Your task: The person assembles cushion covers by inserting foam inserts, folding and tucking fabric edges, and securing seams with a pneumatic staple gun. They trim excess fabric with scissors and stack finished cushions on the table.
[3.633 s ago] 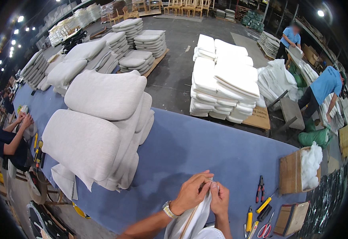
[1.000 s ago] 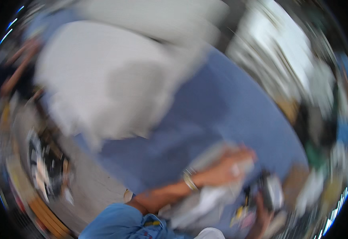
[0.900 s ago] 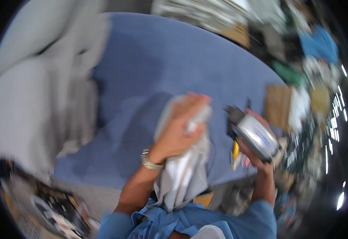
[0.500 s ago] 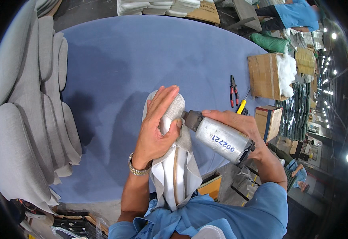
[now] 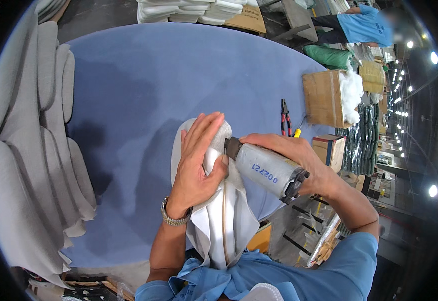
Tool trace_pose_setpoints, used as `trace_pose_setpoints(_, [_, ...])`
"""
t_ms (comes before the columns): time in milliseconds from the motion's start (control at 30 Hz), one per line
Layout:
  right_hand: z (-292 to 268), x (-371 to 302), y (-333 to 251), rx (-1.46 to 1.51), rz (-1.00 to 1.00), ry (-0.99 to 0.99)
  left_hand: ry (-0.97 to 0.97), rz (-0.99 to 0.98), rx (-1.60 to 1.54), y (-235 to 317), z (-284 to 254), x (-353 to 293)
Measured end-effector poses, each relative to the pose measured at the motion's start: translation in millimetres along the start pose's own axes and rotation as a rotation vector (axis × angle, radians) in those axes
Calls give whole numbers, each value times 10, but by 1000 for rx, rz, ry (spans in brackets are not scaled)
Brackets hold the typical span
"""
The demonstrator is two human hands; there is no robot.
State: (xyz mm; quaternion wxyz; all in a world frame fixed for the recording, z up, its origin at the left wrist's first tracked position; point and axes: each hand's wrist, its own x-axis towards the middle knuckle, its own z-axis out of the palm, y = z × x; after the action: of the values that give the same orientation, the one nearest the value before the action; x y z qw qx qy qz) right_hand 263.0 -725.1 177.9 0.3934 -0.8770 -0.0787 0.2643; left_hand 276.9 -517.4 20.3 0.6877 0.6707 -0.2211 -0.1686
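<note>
A long padded piece (image 5: pixel 235 210) with a light grey fabric cover and white inside runs from my body to a rounded far end on the blue table. A thin brown strip (image 5: pixel 225 220) lies along its middle. My left hand (image 5: pixel 199 165) grips the piece near that end, fingers stretched along it and thumb pressing the fabric. My right hand (image 5: pixel 299 160) is wrapped round a pneumatic staple gun (image 5: pixel 264 169) with a silver body. The tool's dark nose meets the right edge of the padded piece, beside my left thumb; the handle is hidden.
Grey fabric-covered pads (image 5: pixel 26 190) are piled along the table's left side. Pliers (image 5: pixel 285 118) with red and black handles and a yellow-handled tool (image 5: pixel 297 133) lie at right. Behind them stands a carton (image 5: pixel 323 98) of white stuffing. Another person (image 5: pixel 364 27) is at far right.
My view has shifted slightly, so surroundings appear further left. Both hands keep their holds; the staple gun's nose stays at the padded piece's right edge. My right elbow sits further out.
</note>
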Motion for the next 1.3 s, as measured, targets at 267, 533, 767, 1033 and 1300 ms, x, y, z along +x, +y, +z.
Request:
trace_pose_setpoints(267, [64,30,-96,-4,80,-11,-143,-255,-267,-188,-251,871])
trace_pose_setpoints(533, [53,-90,-39,-26,150,49,-151,-58,25,-202,58,748])
trace_pose_setpoints(767, [-87,51,-185,-21,277,-47,86,113,-38,-189,163,680])
trace_pose_setpoints(1033, [-44,121,-167,-135,345,-43,134,104,-27,-259,162,701])
trace_pose_setpoints(1300, [145,-139,297,97,-69,173,-78,-226,-117,-99,76,662])
